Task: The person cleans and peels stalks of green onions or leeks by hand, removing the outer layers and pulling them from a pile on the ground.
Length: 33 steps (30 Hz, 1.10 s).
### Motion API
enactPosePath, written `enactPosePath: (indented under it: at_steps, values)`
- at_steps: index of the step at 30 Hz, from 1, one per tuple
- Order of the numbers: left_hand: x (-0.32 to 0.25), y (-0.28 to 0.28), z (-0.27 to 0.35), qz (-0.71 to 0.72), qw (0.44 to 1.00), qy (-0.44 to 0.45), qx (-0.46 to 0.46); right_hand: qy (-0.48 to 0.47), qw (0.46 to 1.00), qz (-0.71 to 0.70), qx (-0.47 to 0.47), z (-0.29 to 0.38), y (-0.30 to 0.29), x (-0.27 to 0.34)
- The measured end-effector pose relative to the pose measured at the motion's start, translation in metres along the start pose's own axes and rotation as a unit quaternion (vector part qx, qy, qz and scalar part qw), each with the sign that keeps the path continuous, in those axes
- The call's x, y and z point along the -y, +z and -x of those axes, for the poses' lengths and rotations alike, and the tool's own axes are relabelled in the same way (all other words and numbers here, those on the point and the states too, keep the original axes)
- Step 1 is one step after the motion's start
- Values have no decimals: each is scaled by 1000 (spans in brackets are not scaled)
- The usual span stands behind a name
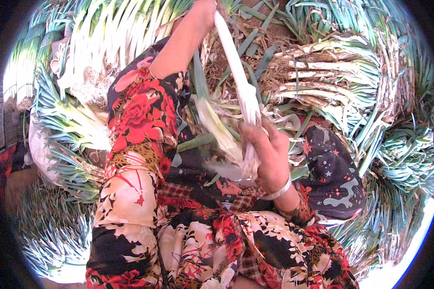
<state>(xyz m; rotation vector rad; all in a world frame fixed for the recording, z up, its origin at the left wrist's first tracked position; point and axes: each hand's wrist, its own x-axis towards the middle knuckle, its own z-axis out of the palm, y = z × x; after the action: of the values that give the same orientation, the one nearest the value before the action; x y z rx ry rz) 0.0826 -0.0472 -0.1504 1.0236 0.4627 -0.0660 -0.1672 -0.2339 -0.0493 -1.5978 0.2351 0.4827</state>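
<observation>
A long white leek or large green onion (235, 61) runs from the top of the view down to the middle, slanting slightly right. My left hand (207, 14) is shut around its upper part, with the arm stretched forward; the picture's top edge cuts off some of that hand. Near the root end, my right hand (269, 155) grips the same stalk, and pale loose skin hangs around it. A peeled-back strip with a green end (217, 126) slants from the upper left down to my right hand. The roots by my right fingers are blurred.
Cleaned white-stemmed onions (105, 39) lie in a heap at the upper left. A bundle of unpeeled, soil-stained onions (322, 72) lies at the right. Stripped leaves and dry skins (253, 39) litter the ground ahead. More green bundles (405, 155) stand further right.
</observation>
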Motion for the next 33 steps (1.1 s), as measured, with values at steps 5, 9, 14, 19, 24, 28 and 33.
enactPosePath:
  at_steps: [5, 9, 14, 19, 24, 28, 33]
  values:
    - [27, 8, -9, 1, 999, -31, 10, -10, 992, 120, -33, 35, -19, 3]
    - [51, 12, -7, 9, 998, -62, 19, -24, 987, 154, -42, 59, -26, -3]
    - [69, 24, -2, 22, 995, -97, 27, 10, 990, 121, -65, 78, -32, -5]
    - [67, 27, 7, -8, 997, -82, 12, -42, 964, 262, -29, 118, -53, 1]
    - [31, 32, 17, -90, 996, -8, -7, 2, 926, 375, -42, 95, -93, -27]
    - [-6, 31, 26, -209, 973, 94, -21, -173, 898, 386, -125, 25, -84, -45]
    - [-49, 56, 59, -69, 986, 139, 55, -145, 974, 175, -9, -48, 1, -57]
